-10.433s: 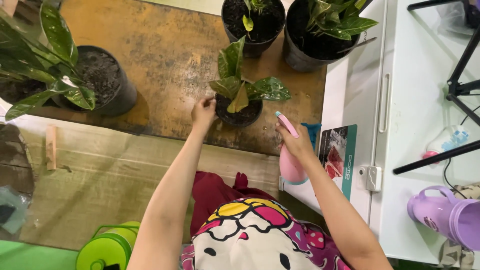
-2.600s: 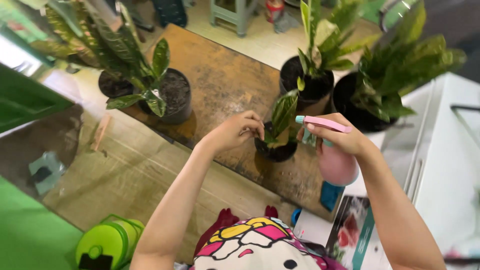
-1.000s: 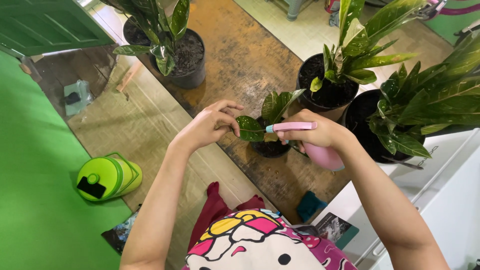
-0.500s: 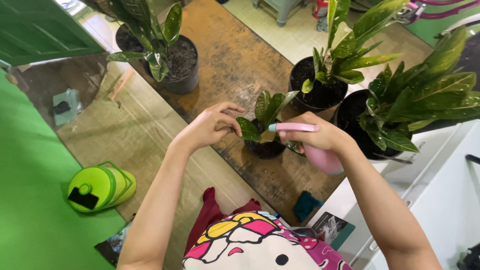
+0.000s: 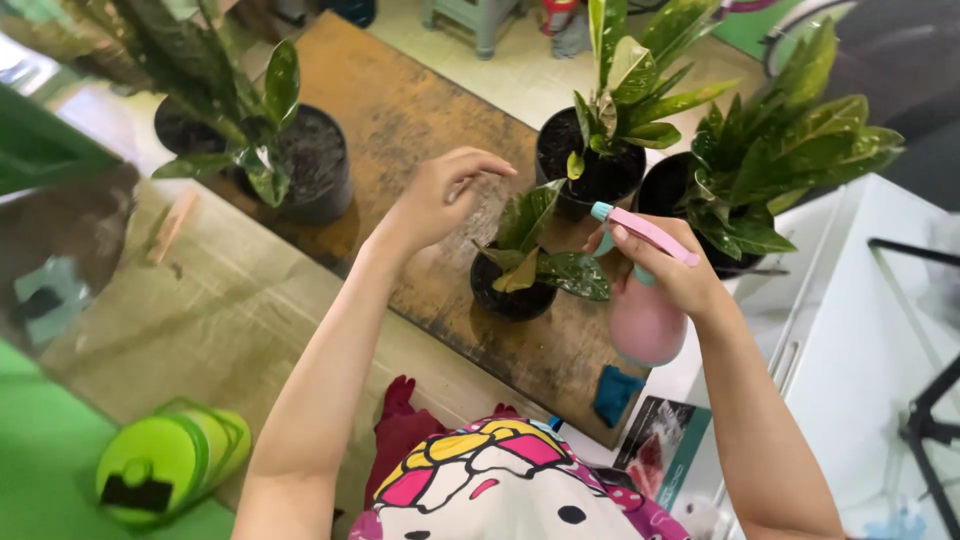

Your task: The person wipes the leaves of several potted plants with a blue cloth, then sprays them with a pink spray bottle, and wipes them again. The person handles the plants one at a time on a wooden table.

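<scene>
While a worn brown board point(image 5: 400, 110) spreads across the middle of the view as the largest surface, a pale wooden floor point(image 5: 230, 310) lies beside it and a white cabinet point(image 5: 850, 370) fills the right edge. Three big black pots stand on the board: one with dark soil and long striped leaves at the left point(image 5: 305, 170), and two leafy ones side by side at the far right point(image 5: 590, 165) point(image 5: 720, 215). A lime-green jug point(image 5: 165, 465) lies on the floor at lower left.

Next in size is the small potted plant point(image 5: 525, 265), near the board's front edge between the person's two hands. Its round black pot holds dark soil and a few broad, glossy, dark green leaves speckled with lighter spots; one leaf stands upright, another droops to the right toward the bottle.

Gripped in the right hand point(image 5: 675, 275) is a pink spray bottle point(image 5: 645, 315), with the fingers wrapped round its neck and its pale blue nozzle pointing at the plant's leaves, just beside them. Hovering above and left of the plant, the left hand point(image 5: 435, 195) is loosely open, fingers curled and holding nothing, apart from the leaves. A small teal cloth point(image 5: 612, 393) lies on the board's near edge below the bottle.
</scene>
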